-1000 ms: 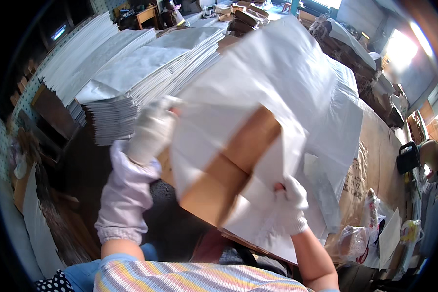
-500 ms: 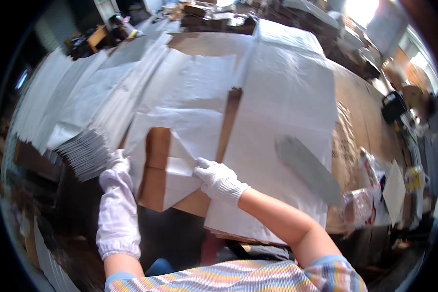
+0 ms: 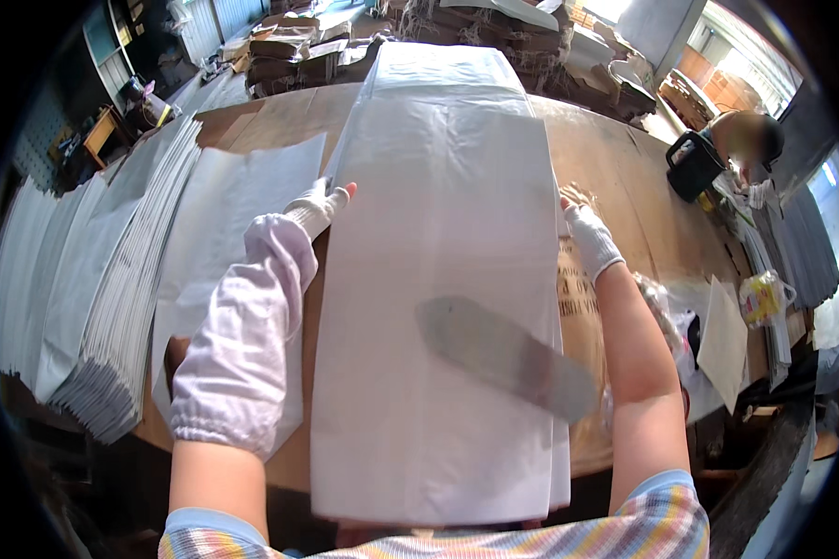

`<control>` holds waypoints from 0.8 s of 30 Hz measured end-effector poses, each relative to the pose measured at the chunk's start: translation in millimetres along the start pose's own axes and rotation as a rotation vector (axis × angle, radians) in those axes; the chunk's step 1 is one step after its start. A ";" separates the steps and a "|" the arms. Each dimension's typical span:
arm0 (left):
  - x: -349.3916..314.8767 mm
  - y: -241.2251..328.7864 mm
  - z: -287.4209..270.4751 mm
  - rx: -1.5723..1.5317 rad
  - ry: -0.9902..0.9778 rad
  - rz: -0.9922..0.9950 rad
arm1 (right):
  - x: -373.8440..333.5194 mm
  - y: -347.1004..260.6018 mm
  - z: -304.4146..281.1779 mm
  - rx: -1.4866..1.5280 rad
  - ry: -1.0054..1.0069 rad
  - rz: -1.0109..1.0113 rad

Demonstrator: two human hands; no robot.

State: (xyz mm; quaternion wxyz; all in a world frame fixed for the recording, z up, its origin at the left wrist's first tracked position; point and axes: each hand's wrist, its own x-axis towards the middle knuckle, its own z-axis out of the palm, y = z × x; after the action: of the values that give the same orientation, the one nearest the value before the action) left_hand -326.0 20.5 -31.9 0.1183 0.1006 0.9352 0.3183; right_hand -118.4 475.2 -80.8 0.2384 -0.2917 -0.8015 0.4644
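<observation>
A stack of long white paper sacks (image 3: pixel 438 233) lies lengthwise in front of me, its near end close to my body. My left hand (image 3: pixel 322 207), in a white knit glove below a pale sleeve cover, is at the stack's left edge, with a bare fingertip over the top sheet. At the opposite edge my right hand (image 3: pixel 589 233), gloved in white too, has its fingers curled against the side. Both hands appear to grip the edges; some fingers are hidden. A flat grey strip with rounded ends (image 3: pixel 503 359) appears slanted across the top sack.
More white sacks (image 3: pixel 242 205) lie on the wooden table (image 3: pixel 615 149) to the left, beside a thick folded pile (image 3: pixel 112 307). Right of the stack is a printed brown sack (image 3: pixel 583 373). A black container (image 3: pixel 692 168) stands near a person (image 3: pixel 746 140) at the far right.
My hands have let go of the folded brown-and-white piece and the left pile and moved forward to the stack's two sides. The view has turned right, bringing the stack to the middle.
</observation>
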 end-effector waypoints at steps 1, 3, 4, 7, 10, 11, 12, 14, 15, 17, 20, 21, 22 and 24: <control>19.7 6.9 5.7 0.065 0.029 -0.105 | 19.3 13.0 5.7 0.056 -0.022 -0.007; 42.1 11.3 1.7 -0.024 0.029 -0.205 | 36.4 18.6 22.8 -0.011 -0.083 -0.009; 48.3 8.1 -5.2 -0.161 -0.004 -0.251 | 28.9 2.2 32.7 0.080 -0.124 0.100; 53.0 7.7 -8.2 -0.638 -0.147 -0.345 | 17.7 -35.9 32.5 0.244 -0.181 0.373; 77.4 -31.9 -21.4 -0.892 -0.231 -0.329 | 2.9 -68.3 38.3 0.393 -0.276 0.513; 85.6 -39.7 -19.6 -0.933 -0.238 -0.338 | 0.1 -84.1 40.3 0.309 -0.286 0.508; 90.5 -32.7 -11.0 -0.954 -0.233 -0.332 | 1.7 -87.2 36.7 0.225 -0.290 0.502; 93.0 -23.2 5.0 -0.984 -0.226 -0.327 | 15.3 -58.8 37.1 0.403 -0.364 0.539; 93.3 -21.5 9.5 -0.993 -0.229 -0.324 | 19.7 -47.5 37.0 0.472 -0.398 0.561; 84.8 -20.7 12.3 -1.011 -0.245 -0.327 | 29.0 -32.8 35.4 0.546 -0.413 0.575; 63.8 -28.6 14.0 -1.040 -0.239 -0.342 | 38.7 -17.2 35.1 0.506 -0.390 0.583; 55.5 -31.3 17.6 -1.048 -0.229 -0.346 | 40.0 -17.2 34.5 0.478 -0.373 0.585; 49.8 -33.2 19.3 -1.061 -0.225 -0.354 | 40.5 -19.2 34.9 0.450 -0.356 0.587; 48.1 -31.9 26.0 -1.086 -0.215 -0.349 | 41.8 -21.0 31.2 0.425 -0.335 0.556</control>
State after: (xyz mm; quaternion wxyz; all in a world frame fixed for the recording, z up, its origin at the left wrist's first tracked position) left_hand -367.9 23.2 -79.2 0.2981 -0.0984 0.6231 0.7164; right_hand -173.9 476.7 -71.8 0.0243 -0.3620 -0.6057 0.7082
